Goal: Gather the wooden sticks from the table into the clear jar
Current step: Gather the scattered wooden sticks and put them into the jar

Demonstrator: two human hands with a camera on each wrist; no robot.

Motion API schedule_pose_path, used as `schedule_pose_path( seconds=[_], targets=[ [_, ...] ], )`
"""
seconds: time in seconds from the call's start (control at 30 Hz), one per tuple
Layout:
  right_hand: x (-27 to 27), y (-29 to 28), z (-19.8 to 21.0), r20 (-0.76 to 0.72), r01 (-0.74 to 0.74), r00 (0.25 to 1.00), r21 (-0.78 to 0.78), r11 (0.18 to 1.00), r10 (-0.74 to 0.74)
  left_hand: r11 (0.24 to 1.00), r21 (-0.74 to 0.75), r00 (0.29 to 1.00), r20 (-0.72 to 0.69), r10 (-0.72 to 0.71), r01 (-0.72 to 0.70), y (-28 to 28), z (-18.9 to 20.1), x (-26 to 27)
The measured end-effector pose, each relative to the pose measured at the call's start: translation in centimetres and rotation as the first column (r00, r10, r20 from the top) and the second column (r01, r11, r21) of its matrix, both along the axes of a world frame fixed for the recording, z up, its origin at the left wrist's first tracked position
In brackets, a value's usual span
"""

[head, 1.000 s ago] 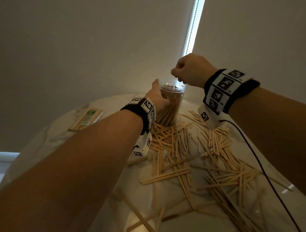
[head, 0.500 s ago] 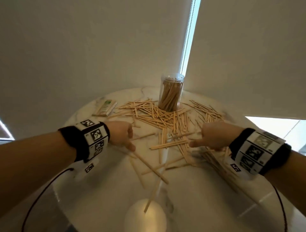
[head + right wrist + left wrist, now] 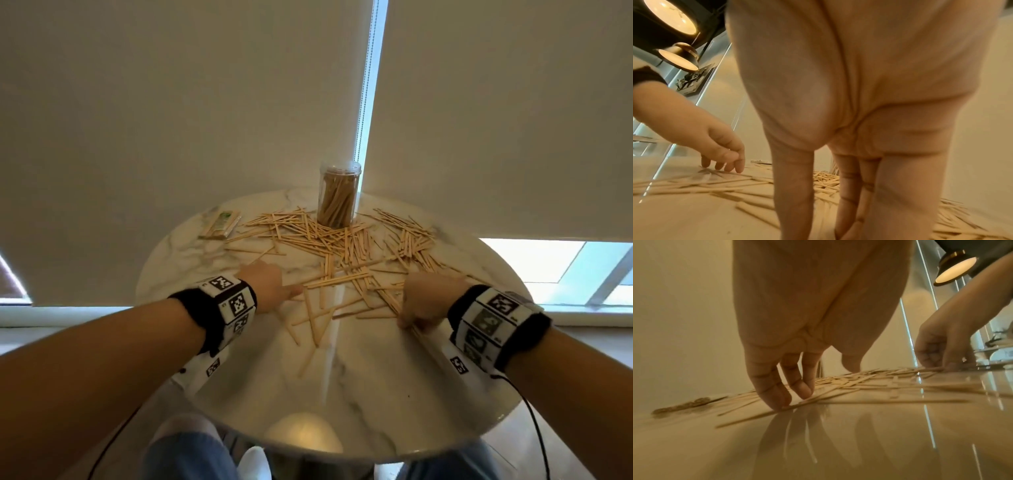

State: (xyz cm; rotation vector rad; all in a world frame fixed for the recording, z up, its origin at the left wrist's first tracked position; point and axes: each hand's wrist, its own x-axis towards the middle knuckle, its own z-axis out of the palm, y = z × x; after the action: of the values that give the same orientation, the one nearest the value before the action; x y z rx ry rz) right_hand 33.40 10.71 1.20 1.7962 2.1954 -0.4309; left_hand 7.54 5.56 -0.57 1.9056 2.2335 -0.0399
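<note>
The sticks (thin, light, stiff, lying flat on a glossy worktop) will likely slide, so left fingers, lowered and slightly apart, and right fingers, close together, should pinch near mid-length at frame centre.

Both hands lowered, left hand fingers extended, right hand fingers pointing down
</note>
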Motion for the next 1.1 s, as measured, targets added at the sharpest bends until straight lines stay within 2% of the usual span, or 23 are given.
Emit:
schedule_pose_path(
  seconds=[0.07,0.17,0.37,0.57,0.73,0.93,1.1],
  targets=[
    [-0.4,0.1,-0.2,0.062,-0.035,0.998,0.023,0.999,0.034,0.998,-0.014,0.997,0.057,-0.054,0.055,-1.0,0.3,1.5],
    [-0.8,0.1,-0.5,0.064,-0.084,0.995,0.089,0.993,0.079,0.994,-0.094,0.998,-0.034,-0.058,0.055,-2.4,-0.4,3.4],
    [-0.8,-0.1,-0.2,0.073,-0.188,0.982,0.182,0.965,0.177,0.997,0.043,0.997,-0.026,-0.067,0.068,-0.8,-0.3,4.2],
    [-1.0,0.4,-0.3,0.044,-0.172,0.985,0.234,0.957,0.166,0.997,-0.010,0.992,-0.095,-0.081,0.080,0.4,-0.1,4.9],
    [-1.7,0.6,-0.7,0.095,-0.286,0.958,0.294,0.912,0.270,0.996,-0.032,0.986,-0.146,-0.086,0.082,0.4,0.0,5.6],
    [-1.4,1.1,-0.9,0.079,-0.246,0.969,0.243,0.938,0.233,0.998,-0.056,0.988,-0.152,-0.027,0.019,0.8,-0.1,5.2],
    [-1.6,0.9,-0.8,0.087,-0.244,0.969,0.188,0.951,0.232,0.995,-0.038,0.993,-0.081,0.088,-0.091,1.4,0.5,4.9]
  ],
)
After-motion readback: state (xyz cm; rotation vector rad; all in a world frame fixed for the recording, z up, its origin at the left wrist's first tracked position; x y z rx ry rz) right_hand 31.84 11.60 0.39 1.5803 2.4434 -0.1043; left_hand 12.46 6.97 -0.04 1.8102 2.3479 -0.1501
